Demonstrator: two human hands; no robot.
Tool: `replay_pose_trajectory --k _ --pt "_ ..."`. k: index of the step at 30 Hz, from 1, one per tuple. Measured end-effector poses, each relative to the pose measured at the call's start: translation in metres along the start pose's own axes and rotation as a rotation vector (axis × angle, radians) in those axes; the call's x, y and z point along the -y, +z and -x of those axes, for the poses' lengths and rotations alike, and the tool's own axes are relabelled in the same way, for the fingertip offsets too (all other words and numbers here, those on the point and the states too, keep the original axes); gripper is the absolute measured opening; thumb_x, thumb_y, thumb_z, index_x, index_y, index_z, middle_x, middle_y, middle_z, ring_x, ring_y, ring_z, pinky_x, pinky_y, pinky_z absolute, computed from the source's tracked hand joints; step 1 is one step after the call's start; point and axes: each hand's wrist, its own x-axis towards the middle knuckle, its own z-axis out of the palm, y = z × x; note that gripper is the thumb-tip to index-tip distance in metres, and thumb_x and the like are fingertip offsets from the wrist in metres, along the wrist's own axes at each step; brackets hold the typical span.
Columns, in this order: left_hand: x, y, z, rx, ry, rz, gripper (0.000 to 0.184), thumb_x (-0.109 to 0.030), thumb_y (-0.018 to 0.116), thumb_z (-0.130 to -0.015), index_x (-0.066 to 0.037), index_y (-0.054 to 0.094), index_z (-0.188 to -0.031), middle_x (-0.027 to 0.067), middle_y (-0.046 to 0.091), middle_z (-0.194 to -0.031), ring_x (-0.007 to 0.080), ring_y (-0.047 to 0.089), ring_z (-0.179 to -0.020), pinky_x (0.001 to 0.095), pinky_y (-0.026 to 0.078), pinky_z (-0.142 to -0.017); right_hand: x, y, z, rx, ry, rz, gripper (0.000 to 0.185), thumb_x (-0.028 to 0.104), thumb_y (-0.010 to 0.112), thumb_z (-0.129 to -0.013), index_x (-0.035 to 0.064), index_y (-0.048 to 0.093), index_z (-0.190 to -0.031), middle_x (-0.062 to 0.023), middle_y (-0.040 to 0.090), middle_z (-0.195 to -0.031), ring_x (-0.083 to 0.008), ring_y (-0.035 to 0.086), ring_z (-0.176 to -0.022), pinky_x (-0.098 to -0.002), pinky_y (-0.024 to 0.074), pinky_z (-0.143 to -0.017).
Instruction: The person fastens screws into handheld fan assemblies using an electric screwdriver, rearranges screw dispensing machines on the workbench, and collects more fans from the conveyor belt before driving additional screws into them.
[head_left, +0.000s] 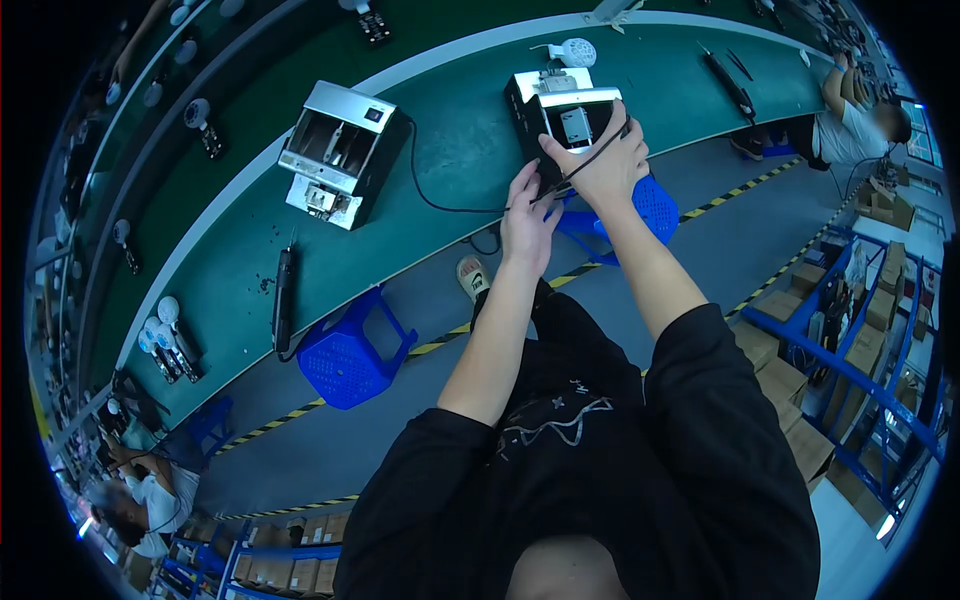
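Observation:
A silver-and-black screw feeder [529, 95] stands on the green bench at the upper middle, its near side partly covered by my hands. My right hand [605, 165] is spread across its near right corner, thumb on the near edge and fingers at the right side, gripping it. Just left of that, my left hand [527, 222] is at the feeder's near left corner, fingers curled around a black cord [450, 208]. This cord runs left to a second screw feeder [345, 140], which has an open top.
Electric screwdrivers [284, 295] [728, 82] and small white showerhead-like parts [168, 335] lie on the green bench [460, 130]. Blue stools [350, 355] stand below its edge. Boxed shelves [860, 350] are at the right; two people sit at the far ends.

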Motion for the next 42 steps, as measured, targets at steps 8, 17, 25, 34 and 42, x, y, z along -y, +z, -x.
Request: replay_pose_trajectory --k 8,17,25,34,42 --pt "-0.009 -0.017 0.055 0.083 -0.108 -0.291 0.052 -0.030 0.038 -0.107 -0.004 0.038 -0.151 0.0244 0.048 -0.150 0.0399 0.052 -0.135 0.0511 0.040 -0.113 -0.105 -0.021 0.084 -0.083 -0.110 -0.310 0.039 0.022 0.072 -0.083 0.0073 0.062 -0.117 -0.0142 0.061 -0.119 -0.0360 0.056 -0.114 -0.0478 0.0428 -0.095" --pt "-0.049 -0.107 0.076 -0.426 -0.092 -0.517 0.031 -0.031 0.048 -0.107 -0.005 0.054 -0.124 0.0000 0.031 -0.057 0.0117 0.031 -0.048 0.0416 0.051 -0.096 -0.094 0.043 0.234 0.922 -0.381 -0.510 0.032 0.022 0.066 -0.082 0.0111 0.074 -0.110 -0.0184 0.069 -0.114 -0.0380 0.062 -0.114 -0.0466 0.0546 -0.089" --pt "-0.069 -0.165 0.103 -0.681 0.501 -1.407 0.051 -0.017 0.071 -0.094 0.002 0.045 -0.133 0.0164 0.061 -0.110 0.0236 0.064 -0.085 0.0350 0.054 -0.078 -0.108 0.003 0.101 0.262 0.108 -1.050 0.025 0.014 0.069 -0.086 0.0008 0.066 -0.107 -0.0143 0.072 -0.096 -0.0236 0.072 -0.084 -0.0362 0.0567 -0.076" --pt "-0.019 0.029 -0.039 -0.267 0.155 -0.996 0.076 -0.053 0.054 -0.102 -0.018 0.021 -0.161 0.0171 0.037 -0.154 0.0317 0.045 -0.134 0.0564 0.047 -0.100 -0.101 0.018 -0.020 0.055 0.159 -1.015 0.067 0.046 0.071 -0.089 -0.0036 0.057 -0.133 -0.0302 0.062 -0.126 -0.0441 0.057 -0.122 -0.0453 0.0443 -0.106" --pt "0.017 0.088 -0.059 -0.261 0.065 -1.015 0.077 -0.033 0.063 -0.100 -0.018 0.017 -0.160 0.0166 0.052 -0.140 0.0327 0.064 -0.114 0.0487 0.064 -0.071 -0.137 0.050 -0.027 0.355 0.264 -1.693 0.076 0.021 0.072 -0.088 0.0009 0.039 -0.154 -0.0181 0.053 -0.148 -0.0222 0.051 -0.134 -0.0316 0.0365 -0.112"
